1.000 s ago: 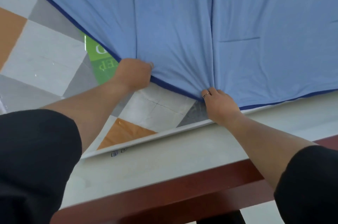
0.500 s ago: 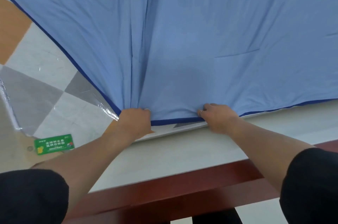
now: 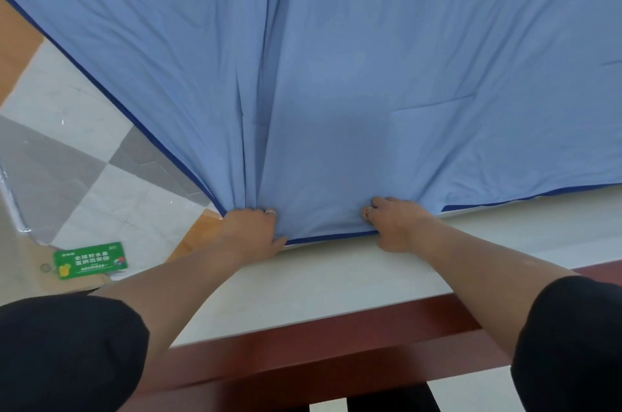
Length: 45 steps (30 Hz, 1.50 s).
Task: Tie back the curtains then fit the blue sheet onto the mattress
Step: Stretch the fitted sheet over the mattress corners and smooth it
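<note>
Left hand (image 3: pixel 250 230) is clenched on a bunched corner of the blue sheet (image 3: pixel 336 75) at its dark hem. Right hand (image 3: pixel 394 226) grips the same hem just beside it, fingertips buried in fabric. The sheet lies over the mattress (image 3: pixel 336 283), its patterned top bare at left, where a green label (image 3: pixel 91 260) rests. A wooden bed frame (image 3: pixel 336 344) sits below. The sheet's far edges are cut off.

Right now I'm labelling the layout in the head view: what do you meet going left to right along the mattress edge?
green label → left hand, gripping the bunched blue sheet → dark blue hem between the hands → right hand, holding the same sheet.
</note>
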Each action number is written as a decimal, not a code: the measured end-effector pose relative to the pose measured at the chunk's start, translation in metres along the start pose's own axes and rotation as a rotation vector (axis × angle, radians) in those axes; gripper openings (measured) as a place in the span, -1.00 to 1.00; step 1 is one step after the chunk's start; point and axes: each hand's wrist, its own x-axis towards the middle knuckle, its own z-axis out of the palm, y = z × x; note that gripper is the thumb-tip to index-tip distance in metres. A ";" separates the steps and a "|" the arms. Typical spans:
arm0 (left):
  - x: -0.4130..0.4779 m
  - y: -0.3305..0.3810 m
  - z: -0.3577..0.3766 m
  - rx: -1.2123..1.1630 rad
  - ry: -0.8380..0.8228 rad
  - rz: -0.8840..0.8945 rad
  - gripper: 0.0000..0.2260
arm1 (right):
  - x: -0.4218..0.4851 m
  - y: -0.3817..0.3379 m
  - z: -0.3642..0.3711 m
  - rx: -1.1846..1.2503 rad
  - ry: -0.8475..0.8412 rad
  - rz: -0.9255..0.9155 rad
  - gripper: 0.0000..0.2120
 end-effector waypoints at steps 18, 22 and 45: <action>-0.008 0.011 -0.015 0.279 -0.218 0.072 -0.70 | -0.026 0.054 -0.010 -0.377 0.073 0.301 -0.73; 0.003 0.015 -0.009 0.298 -0.224 0.074 -0.70 | -0.016 0.056 -0.006 -0.348 0.090 0.298 -0.73; -0.031 -0.128 -0.047 -0.152 0.165 -0.120 -0.73 | 0.006 -0.031 -0.073 -0.012 -0.067 0.174 -0.66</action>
